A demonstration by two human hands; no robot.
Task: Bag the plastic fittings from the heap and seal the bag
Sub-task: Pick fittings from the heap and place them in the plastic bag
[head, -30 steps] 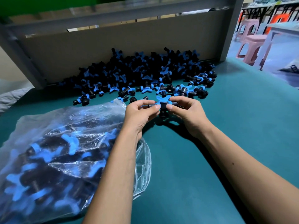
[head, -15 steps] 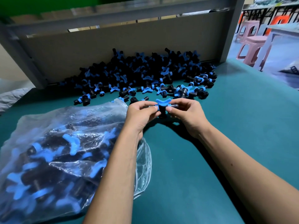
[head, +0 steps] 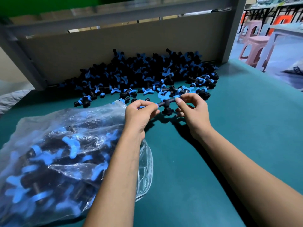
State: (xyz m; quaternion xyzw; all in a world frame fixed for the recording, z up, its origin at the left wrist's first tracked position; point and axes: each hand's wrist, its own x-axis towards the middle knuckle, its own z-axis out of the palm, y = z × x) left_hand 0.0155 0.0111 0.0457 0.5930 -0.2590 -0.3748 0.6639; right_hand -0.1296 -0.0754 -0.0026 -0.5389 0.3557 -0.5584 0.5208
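A big heap of black fittings with blue wing caps (head: 144, 74) lies against the grey back panel. Just in front of it I hold one black T-shaped fitting (head: 166, 104) above the green table. My left hand (head: 139, 115) pinches its left end and my right hand (head: 191, 110) pinches its right end. A clear plastic bag (head: 62, 153), holding several fittings, lies at the left under my left forearm, its mouth pointing toward the heap.
The green table top (head: 229, 128) stretches to the right and front. A grey metal frame with a back panel (head: 98, 51) closes off the far side. Pink stools (head: 252, 48) stand beyond the right edge. White cloth (head: 11, 99) lies at far left.
Both hands have lifted the T-shaped fitting slightly off the table and spread a little apart along it. The bag and heap have not moved.
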